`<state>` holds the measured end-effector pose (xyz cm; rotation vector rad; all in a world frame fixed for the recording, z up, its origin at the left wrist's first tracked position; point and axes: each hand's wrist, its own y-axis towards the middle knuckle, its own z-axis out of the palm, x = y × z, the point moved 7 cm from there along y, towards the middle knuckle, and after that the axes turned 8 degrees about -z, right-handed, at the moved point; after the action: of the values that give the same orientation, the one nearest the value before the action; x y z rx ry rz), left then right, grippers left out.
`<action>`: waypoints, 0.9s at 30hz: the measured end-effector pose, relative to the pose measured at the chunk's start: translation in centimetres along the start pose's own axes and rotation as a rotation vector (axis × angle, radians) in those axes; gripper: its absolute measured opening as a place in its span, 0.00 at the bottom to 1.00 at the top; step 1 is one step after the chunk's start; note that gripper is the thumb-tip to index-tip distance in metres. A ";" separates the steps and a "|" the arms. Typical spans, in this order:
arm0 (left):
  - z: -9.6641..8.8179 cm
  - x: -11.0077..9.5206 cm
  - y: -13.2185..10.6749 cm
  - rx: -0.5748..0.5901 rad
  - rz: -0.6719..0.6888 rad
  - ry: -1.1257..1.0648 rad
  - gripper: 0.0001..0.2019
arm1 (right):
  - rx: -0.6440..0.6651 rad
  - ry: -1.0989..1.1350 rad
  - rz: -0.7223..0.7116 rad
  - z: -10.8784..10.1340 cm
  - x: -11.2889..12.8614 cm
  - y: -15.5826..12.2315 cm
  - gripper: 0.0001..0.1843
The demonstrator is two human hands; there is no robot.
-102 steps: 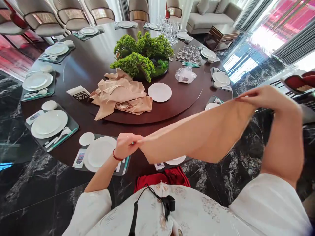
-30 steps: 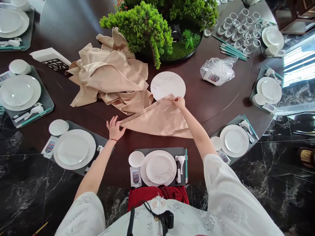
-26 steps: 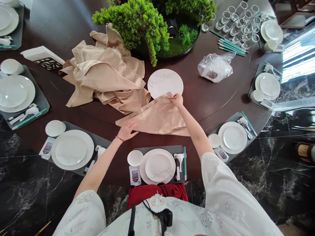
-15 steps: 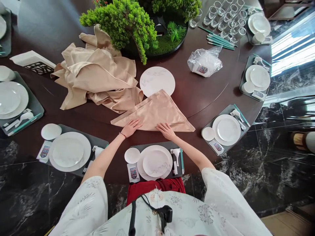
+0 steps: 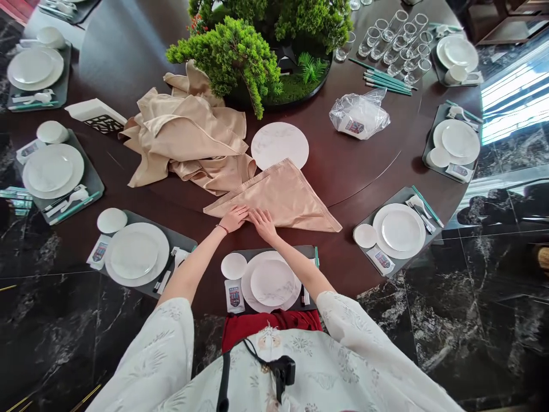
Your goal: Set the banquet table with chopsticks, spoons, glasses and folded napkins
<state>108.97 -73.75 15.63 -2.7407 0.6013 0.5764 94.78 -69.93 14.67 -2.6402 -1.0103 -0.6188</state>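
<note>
A beige satin napkin, folded into a triangle, lies on the table with its long folded edge toward me. My left hand rests on the left half of that edge, fingers stretched out over the cloth. Close beside it, my right hand touches the same edge with its fingers extended, the fingertips of both hands nearly meeting. Beyond the napkin's top corner lies a round white plate, slightly overlapped by the cloth. A heap of crumpled beige napkins sits to the left of the plate.
Place settings with stacked white plates ring the dark round table. A bonsai centrepiece stands behind the napkins. On the right are a plastic bag, green-ended chopsticks and several glasses. A white holder stands left.
My right hand has slid left along the folded edge to beside my left hand. The napkin stays folded in a triangle. The view has shifted, showing more of the table's left side.
</note>
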 end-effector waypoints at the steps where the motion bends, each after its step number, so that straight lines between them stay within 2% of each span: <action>1: 0.0 0.0 -0.2 0.006 0.020 0.006 0.25 | -0.012 0.011 0.003 0.2 0.4 0.8 0.34; 4: -0.1 0.4 -0.6 0.022 0.049 0.016 0.28 | -0.057 0.030 -0.016 0.2 0.3 1.6 0.34; 8: -0.2 1.0 -1.1 0.056 0.066 0.027 0.29 | -0.054 0.016 -0.032 -0.2 -2.4 -0.5 0.33; 11: -0.4 1.7 -1.6 0.058 0.089 0.018 0.29 | -0.095 -0.003 0.062 -1.7 -6.0 -3.8 0.32; 16: -0.4 3.5 -2.5 0.009 0.060 -0.005 0.28 | -0.220 -0.051 0.274 -5.9 -13.3 -12.0 0.34; 19: -0.1 4.0 -3.2 0.001 0.054 -0.009 0.28 | -0.191 -0.102 0.354 -8.0 -16.5 -16.6 0.36; 23: -0.6 4.6 -3.9 -0.057 -0.009 -0.037 0.32 | -0.112 -0.160 0.364 -10.1 -17.9 -20.3 0.38; 27: -3.0 4.9 -3.7 -0.131 -0.116 -0.038 0.30 | -0.081 -0.162 0.428 -12.9 -18.3 -22.3 0.37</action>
<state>115.65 -73.15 16.81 -2.8564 0.4060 0.6597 63.51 -69.00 19.13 -2.8853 -0.4321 -0.3589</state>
